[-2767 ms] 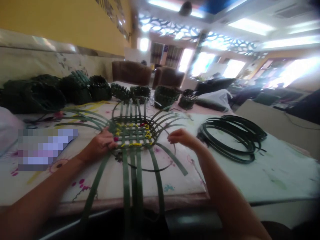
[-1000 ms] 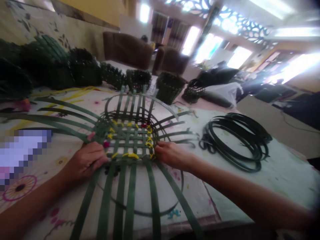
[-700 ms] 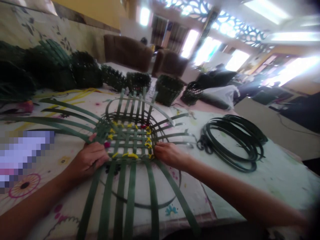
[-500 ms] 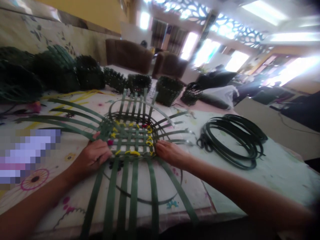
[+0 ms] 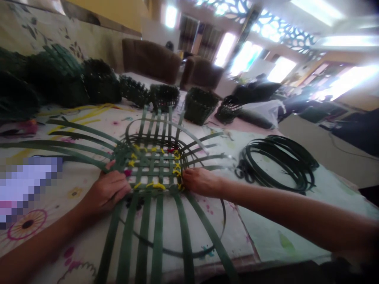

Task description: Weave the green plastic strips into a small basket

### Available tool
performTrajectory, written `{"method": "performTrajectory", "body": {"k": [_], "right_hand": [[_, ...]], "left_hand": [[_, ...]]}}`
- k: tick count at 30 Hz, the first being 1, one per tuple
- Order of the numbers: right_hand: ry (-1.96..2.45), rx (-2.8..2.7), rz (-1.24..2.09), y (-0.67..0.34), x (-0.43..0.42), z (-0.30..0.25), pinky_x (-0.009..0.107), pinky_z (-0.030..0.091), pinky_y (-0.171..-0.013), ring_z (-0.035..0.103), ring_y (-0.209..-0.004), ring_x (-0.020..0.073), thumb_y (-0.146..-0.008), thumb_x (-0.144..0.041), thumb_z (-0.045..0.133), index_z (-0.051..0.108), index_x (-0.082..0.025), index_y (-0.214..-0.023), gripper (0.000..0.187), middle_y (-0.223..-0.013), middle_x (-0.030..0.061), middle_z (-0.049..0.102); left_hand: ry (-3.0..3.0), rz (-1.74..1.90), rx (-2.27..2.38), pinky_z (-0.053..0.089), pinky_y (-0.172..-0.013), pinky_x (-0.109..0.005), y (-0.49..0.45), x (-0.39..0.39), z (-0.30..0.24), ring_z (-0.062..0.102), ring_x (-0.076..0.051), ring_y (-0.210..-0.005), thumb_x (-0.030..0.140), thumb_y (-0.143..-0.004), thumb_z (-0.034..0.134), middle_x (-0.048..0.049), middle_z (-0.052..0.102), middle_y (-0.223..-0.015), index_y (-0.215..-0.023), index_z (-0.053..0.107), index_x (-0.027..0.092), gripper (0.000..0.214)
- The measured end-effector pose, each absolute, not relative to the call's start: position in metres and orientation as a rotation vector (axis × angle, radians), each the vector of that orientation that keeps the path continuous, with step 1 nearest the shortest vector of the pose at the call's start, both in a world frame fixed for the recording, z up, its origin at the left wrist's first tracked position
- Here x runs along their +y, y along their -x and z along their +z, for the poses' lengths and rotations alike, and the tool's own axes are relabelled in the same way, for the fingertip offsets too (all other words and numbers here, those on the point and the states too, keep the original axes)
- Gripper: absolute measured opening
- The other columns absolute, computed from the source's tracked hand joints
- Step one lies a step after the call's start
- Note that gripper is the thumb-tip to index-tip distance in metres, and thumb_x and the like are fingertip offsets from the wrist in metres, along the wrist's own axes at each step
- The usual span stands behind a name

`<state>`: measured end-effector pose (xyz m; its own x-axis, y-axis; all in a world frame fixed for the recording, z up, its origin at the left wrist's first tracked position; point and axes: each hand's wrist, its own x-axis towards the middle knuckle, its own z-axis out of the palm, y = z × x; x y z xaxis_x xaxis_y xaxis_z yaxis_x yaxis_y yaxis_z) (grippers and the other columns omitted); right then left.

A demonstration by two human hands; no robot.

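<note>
At the near middle of the flowered cloth (image 5: 170, 221), the woven base (image 5: 161, 172) is latticed and ringed by thin bands (image 5: 156, 138), yet its long strips (image 5: 158, 236) splay unwoven. The left hand (image 5: 109, 187) grasps its left near corner; the right hand (image 5: 201, 181) bunches its fingers at the right edge (whether they pinch anything, I cannot tell).

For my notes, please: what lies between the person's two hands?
In the head view, the woven base with yellow ties lies between the left hand and the right hand.
</note>
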<state>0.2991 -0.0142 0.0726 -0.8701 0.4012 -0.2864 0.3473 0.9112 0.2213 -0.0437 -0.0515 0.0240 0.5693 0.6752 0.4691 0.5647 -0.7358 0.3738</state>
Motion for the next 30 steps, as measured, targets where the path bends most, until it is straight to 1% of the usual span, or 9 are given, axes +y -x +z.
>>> {"method": "performTrajectory", "body": {"k": [7,12,14,17,19,20,22,25,30], "right_hand": [[-0.597,2.720,0.185,-0.295,-0.015,0.071,0.032,0.048,-0.070,0.056,-0.092,0.0205,-0.101,-0.014,0.041,0.071,-0.012,-0.094,0.031,-0.100,0.0112,0.067],[-0.800,2.750,0.245,-0.299,-0.025,0.059,0.033,0.052,-0.077,0.057,-0.098,0.0219,-0.100,-0.014,0.044,0.070,-0.011,-0.103,0.025,-0.106,0.0129,0.067],[-0.847,2.761,0.250,-0.299,-0.029,0.058,0.036,0.052,-0.086,0.058,-0.099,0.0227,-0.098,-0.012,0.047,0.071,-0.011,-0.100,0.024,-0.104,0.0133,0.067],[-0.935,2.806,0.277,-0.299,-0.037,0.060,0.052,0.040,-0.111,0.056,-0.114,0.0270,-0.095,-0.010,0.049,0.071,-0.011,-0.105,0.025,-0.119,0.0164,0.066],[-1.076,2.800,0.304,-0.297,-0.044,0.063,0.059,0.028,-0.118,0.049,-0.129,0.0311,-0.092,-0.007,0.049,0.068,-0.010,-0.114,0.030,-0.136,0.0214,0.058],[-1.146,2.769,0.303,-0.296,-0.047,0.063,0.060,0.026,-0.119,0.045,-0.135,0.0327,-0.090,-0.006,0.050,0.066,-0.008,-0.119,0.033,-0.141,0.0242,0.053],[-1.222,2.686,0.269,-0.293,-0.052,0.063,0.057,0.027,-0.119,0.043,-0.138,0.0348,-0.085,-0.005,0.053,0.062,-0.003,-0.124,0.040,-0.143,0.0289,0.049],[-1.223,2.643,0.215,-0.290,-0.052,0.061,0.053,0.030,-0.118,0.046,-0.136,0.0354,-0.081,-0.006,0.058,0.061,-0.001,-0.123,0.042,-0.140,0.0300,0.052],[-1.136,2.701,0.144,-0.297,-0.037,0.057,0.047,0.037,-0.112,0.057,-0.119,0.0293,-0.086,-0.009,0.057,0.065,-0.010,-0.105,0.021,-0.121,0.0199,0.063]], "left_hand": [[-2.604,0.919,1.082,0.021,-0.118,-0.047,0.039,-0.054,0.025,0.052,-0.016,-0.075,0.020,-0.098,0.045,0.0019,0.054,-0.070,-0.073,0.058,0.021,0.028],[-2.643,0.925,1.110,0.022,-0.117,-0.048,0.045,-0.052,0.021,0.052,-0.016,-0.077,0.021,-0.099,0.045,0.0010,0.055,-0.073,-0.077,0.059,0.019,0.026],[-2.682,0.922,1.105,0.021,-0.117,-0.047,0.046,-0.051,0.019,0.052,-0.016,-0.076,0.022,-0.099,0.045,0.0011,0.055,-0.072,-0.076,0.059,0.019,0.026],[-2.715,0.913,1.089,0.021,-0.118,-0.047,0.047,-0.050,0.019,0.052,-0.016,-0.076,0.023,-0.099,0.045,0.0012,0.056,-0.072,-0.077,0.059,0.019,0.026],[-2.719,0.937,1.091,0.022,-0.118,-0.047,0.046,-0.050,0.019,0.052,-0.015,-0.077,0.023,-0.099,0.045,0.0011,0.056,-0.072,-0.077,0.058,0.019,0.027],[-2.720,0.951,1.097,0.023,-0.118,-0.046,0.045,-0.051,0.019,0.052,-0.015,-0.077,0.024,-0.099,0.045,0.0011,0.056,-0.072,-0.076,0.058,0.019,0.027],[-2.722,0.948,1.109,0.025,-0.117,-0.046,0.045,-0.052,0.019,0.052,-0.016,-0.077,0.024,-0.099,0.044,0.0012,0.056,-0.072,-0.075,0.057,0.019,0.028],[-2.709,0.926,1.127,0.027,-0.115,-0.045,0.044,-0.053,0.020,0.052,-0.016,-0.077,0.023,-0.099,0.044,0.0009,0.056,-0.072,-0.076,0.057,0.018,0.027],[-2.673,0.924,1.121,0.027,-0.115,-0.043,0.042,-0.053,0.022,0.052,-0.017,-0.077,0.023,-0.099,0.044,0.0005,0.058,-0.072,-0.076,0.059,0.020,0.028]]}}
